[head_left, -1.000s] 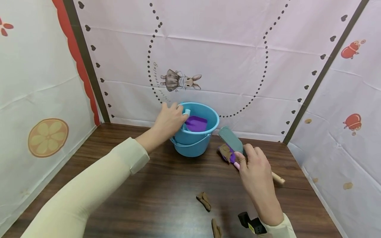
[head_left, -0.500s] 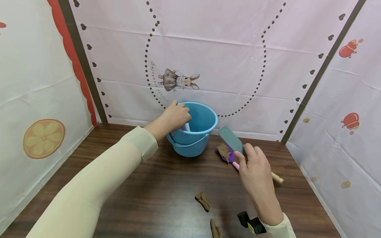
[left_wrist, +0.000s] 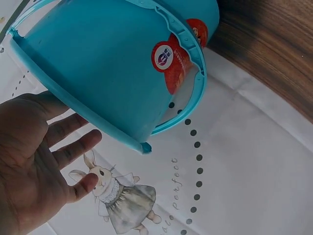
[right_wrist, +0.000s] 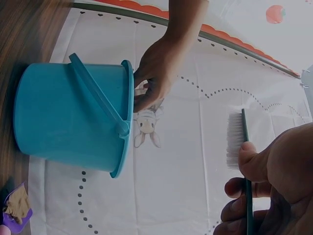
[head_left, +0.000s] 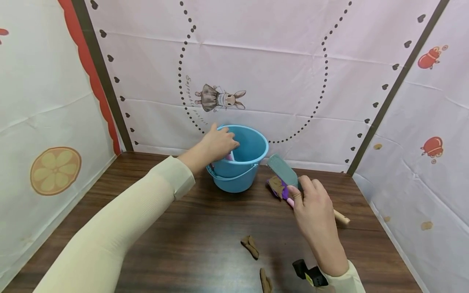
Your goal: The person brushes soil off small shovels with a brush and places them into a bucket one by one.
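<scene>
My right hand grips a green-backed brush with a pale wooden handle; its white bristles show in the right wrist view. My left hand reaches over the left rim of a blue bucket. In the left wrist view three fingers are extended outside the rim, and the palm holds nothing visible. The rim hides the other fingertips. A pinkish-white handle shows inside the bucket beneath this hand. Right of the bucket lies a purple shovel with a pink handle, bearing a brown piece.
Two more brown, curled pieces lie nearer on the dark wooden table, one in the middle and one at the front. The printed cloth wall stands close behind the bucket, with further cloth at both sides.
A purple shovel blade seen inside the bucket a second ago is out of sight. My left hand has shifted slightly right over the rim. The right hand and brush have stayed in place.
</scene>
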`<action>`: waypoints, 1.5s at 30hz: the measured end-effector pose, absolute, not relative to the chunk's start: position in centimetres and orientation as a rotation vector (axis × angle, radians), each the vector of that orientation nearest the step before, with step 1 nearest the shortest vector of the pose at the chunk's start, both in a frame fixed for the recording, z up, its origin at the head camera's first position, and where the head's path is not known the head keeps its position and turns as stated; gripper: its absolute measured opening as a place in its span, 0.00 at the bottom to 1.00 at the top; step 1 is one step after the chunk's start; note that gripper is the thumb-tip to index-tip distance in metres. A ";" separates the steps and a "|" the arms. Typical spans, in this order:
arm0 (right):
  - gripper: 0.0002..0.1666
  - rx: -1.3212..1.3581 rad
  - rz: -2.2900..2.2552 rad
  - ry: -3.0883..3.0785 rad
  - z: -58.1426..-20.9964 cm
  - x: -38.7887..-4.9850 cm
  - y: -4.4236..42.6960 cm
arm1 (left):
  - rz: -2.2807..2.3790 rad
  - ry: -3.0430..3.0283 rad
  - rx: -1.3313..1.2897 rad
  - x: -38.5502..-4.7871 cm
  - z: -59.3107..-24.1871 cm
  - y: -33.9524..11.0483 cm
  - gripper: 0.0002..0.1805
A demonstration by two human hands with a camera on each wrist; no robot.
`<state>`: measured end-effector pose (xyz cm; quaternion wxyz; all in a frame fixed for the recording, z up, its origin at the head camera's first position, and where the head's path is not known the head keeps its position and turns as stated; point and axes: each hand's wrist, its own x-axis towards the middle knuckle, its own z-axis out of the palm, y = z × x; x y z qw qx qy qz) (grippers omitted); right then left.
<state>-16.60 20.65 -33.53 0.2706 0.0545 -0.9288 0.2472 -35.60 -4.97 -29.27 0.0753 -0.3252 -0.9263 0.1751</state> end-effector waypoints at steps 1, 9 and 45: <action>0.16 0.146 0.666 -2.504 -33.5 -16.6 20.6 | 0.526 -2.781 -0.968 -35.6 -29.3 -5.0 0.19; 0.17 0.136 0.681 -2.503 -33.3 -16.6 20.8 | 0.509 -2.800 -0.924 -35.6 -29.3 -5.1 0.17; 0.13 0.150 0.658 -2.415 -32.4 -15.9 21.7 | -0.444 -2.607 -0.606 -19.3 -33.6 -7.8 0.29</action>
